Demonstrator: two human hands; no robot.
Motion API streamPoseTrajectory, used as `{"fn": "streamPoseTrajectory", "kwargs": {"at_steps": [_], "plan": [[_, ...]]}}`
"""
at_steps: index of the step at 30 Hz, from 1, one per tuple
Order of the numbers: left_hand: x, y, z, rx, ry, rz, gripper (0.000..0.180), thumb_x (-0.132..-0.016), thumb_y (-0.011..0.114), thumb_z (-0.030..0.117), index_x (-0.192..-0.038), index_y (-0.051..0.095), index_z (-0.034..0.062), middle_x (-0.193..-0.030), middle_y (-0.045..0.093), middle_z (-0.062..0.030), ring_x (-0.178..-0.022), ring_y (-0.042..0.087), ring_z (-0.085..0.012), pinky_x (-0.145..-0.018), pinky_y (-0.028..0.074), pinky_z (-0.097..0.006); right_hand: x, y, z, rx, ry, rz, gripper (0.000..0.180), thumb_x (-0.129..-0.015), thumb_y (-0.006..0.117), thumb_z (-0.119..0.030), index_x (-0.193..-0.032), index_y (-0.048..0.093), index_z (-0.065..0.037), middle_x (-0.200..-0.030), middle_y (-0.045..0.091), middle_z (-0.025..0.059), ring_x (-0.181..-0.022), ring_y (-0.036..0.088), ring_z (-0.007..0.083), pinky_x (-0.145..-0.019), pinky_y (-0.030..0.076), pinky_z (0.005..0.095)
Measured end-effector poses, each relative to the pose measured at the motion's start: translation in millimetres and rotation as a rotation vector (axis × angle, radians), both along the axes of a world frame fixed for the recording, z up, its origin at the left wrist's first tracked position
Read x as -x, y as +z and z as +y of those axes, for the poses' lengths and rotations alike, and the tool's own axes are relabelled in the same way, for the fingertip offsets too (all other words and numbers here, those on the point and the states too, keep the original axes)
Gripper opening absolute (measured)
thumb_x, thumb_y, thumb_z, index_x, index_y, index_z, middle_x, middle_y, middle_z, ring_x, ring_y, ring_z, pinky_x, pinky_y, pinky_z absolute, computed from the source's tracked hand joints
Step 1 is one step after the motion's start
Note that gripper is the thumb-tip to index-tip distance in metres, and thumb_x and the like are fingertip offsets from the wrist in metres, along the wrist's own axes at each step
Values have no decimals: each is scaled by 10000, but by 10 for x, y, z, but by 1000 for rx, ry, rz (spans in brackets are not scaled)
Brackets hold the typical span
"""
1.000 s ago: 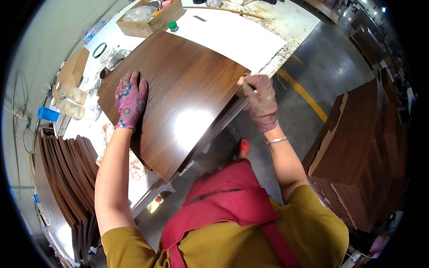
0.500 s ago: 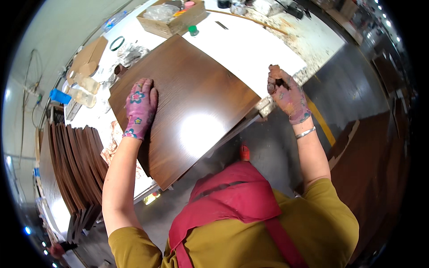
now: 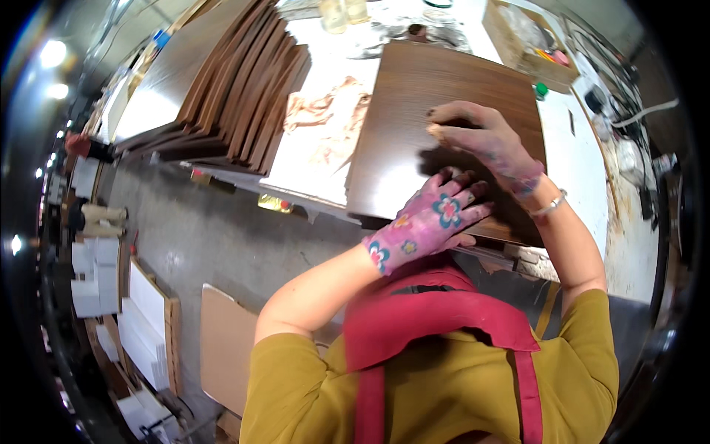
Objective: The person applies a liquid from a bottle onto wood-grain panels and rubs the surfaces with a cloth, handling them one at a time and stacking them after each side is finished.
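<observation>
A dark brown wood panel (image 3: 421, 96) lies flat on the white table in front of me. My left hand (image 3: 436, 218), in a pink flowered glove, rests at the panel's near edge with its fingers spread. Its thumb sits apart from them, toward my apron. Over the panel's right half is my right hand (image 3: 488, 140), gloved too, its fingers curled and pointing left. Whatever is pinched at its fingertips is small and brownish, too unclear to name. A dark shadow falls on the panel under this hand.
Several curved dark brown panels (image 3: 244, 81) stand stacked at the left. Beside them lies a crumpled stained cloth (image 3: 325, 111). A wooden box (image 3: 518, 44) with odds and ends and a green-capped container (image 3: 541, 90) are at the back right. Brown board (image 3: 225, 340) leans lower left.
My view has swung left. My right hand has come from beyond the table's right edge to above the panel. My left hand has shifted from the panel's left side to its near edge.
</observation>
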State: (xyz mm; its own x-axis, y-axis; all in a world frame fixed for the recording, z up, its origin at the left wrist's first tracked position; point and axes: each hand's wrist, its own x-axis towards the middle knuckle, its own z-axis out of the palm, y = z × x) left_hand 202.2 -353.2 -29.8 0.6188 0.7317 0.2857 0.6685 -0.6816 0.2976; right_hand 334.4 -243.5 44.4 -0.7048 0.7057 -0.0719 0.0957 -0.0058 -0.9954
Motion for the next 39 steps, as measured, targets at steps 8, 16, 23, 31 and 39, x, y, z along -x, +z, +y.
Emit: {"fn": "streamPoseTrajectory", "kwargs": {"at_steps": [8,16,23,31,39], "plan": [[111,166,30,637,42,-42,583,-936,617,435,-1464,505,215,-1462,506,-138,-1345,477,-343,-1100,389,-480,1302,-194,-133,-855,880,-172,232,-915,645,-216,-1066,652,-41,-1036,620,146,-971,627,326,-847,503,410],[92,-173,96,104,18,-210,705,-857,697,411,-1483,472,176,-1482,488,-136,-1358,453,-356,-1147,344,-507,1502,-86,204,-950,894,-464,242,-823,606,-215,-901,692,-4,-971,663,205,-939,657,384,-839,527,470],[76,-200,109,125,8,-255,667,-808,746,401,-1381,557,115,-1500,455,-143,-1421,372,-342,-1183,257,-511,1494,-399,436,-901,908,-271,166,-846,627,-187,-908,660,-36,-975,648,162,-927,650,359,-804,526,438],[23,-323,106,84,87,-76,676,-911,592,558,-1464,485,184,-1577,401,-60,-1468,345,-289,-1203,263,-450,1627,-434,1671,-1043,650,-507,140,-935,643,-176,-952,643,-38,-977,616,140,-925,624,328,-810,501,410],[105,-53,167,158,40,91,703,-920,576,565,-1492,445,178,-1601,368,-62,-1497,298,-271,-1213,244,-441,1819,-409,2530,-1104,101,-747,207,-909,521,-156,-958,682,-34,-1050,648,225,-1016,634,406,-887,507,468]]}}
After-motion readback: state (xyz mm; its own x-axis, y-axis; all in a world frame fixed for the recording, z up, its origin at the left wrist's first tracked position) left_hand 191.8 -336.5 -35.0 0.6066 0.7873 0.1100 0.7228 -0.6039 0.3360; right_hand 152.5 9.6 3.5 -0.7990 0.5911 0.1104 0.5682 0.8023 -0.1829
